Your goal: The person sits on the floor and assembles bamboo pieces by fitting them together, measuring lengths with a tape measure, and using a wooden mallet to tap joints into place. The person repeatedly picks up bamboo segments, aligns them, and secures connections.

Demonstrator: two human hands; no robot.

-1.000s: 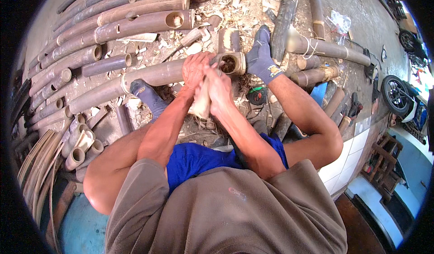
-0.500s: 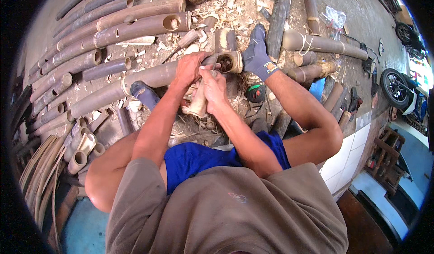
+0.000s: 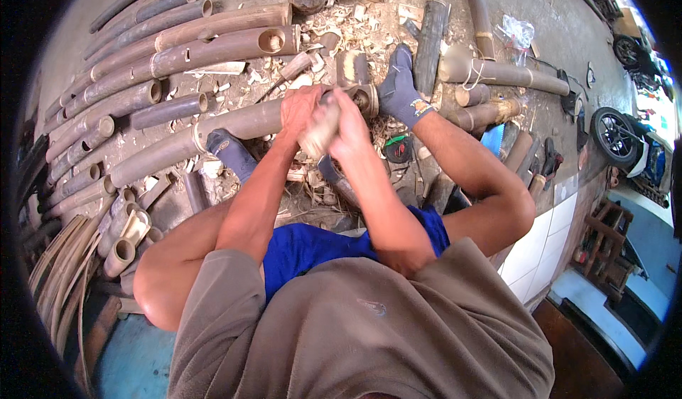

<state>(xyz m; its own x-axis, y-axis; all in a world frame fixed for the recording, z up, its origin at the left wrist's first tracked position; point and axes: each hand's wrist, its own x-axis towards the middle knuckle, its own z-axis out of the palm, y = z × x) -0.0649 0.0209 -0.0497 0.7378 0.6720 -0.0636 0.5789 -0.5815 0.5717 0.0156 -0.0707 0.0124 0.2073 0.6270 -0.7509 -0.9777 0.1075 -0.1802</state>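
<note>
Hands, left hand (image 3: 300, 111) and right hand (image 3: 349, 126), are clamped together on a pale wooden handle (image 3: 320, 130), now raised closer to the long brown bamboo pole's (image 3: 213, 133) cut end, suggesting another stroke.

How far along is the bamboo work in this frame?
Done, by the look of it: pale shavings litter the floor and many cut bamboo poles lie stacked at left. In hand: left hand and right hand are clasped around a pale tool at the end of the bamboo pole, which a socked foot braces. Left: cannot tell; more short pieces lie nearby.
</note>
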